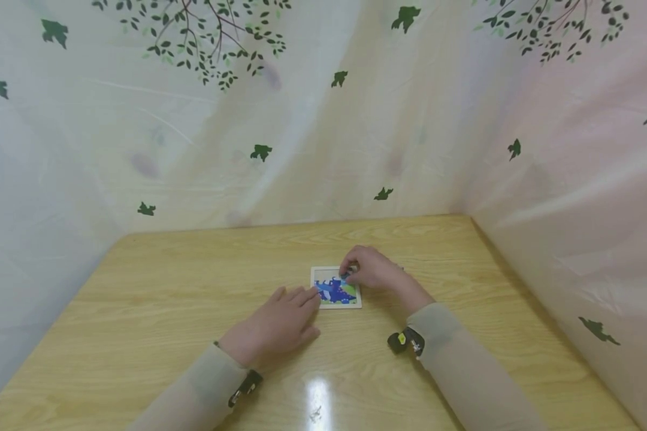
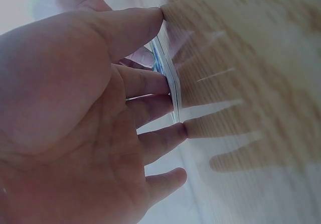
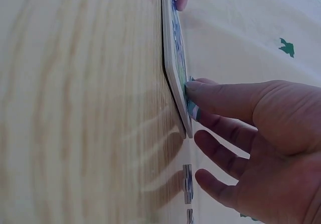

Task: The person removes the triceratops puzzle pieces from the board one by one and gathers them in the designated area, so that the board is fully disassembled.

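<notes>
A small jigsaw puzzle in a white-rimmed tray lies flat on the table. Blue and green picture pieces fill its lower part, while a strip along the top shows pale. At the left rim, my left hand lies with fingers extended; fingertips touch the tray's edge in the left wrist view. Over the upper right corner my right hand pinches a puzzle piece between thumb and forefinger. Its other fingers are loosely bent beside the tray. The picture on that piece is mostly hidden.
Loose puzzle pieces lie on the table just past the tray, by the right hand. The wooden table meets a hanging cloth with leaf prints at its back and sides. Each sleeve has a dark wrist camera.
</notes>
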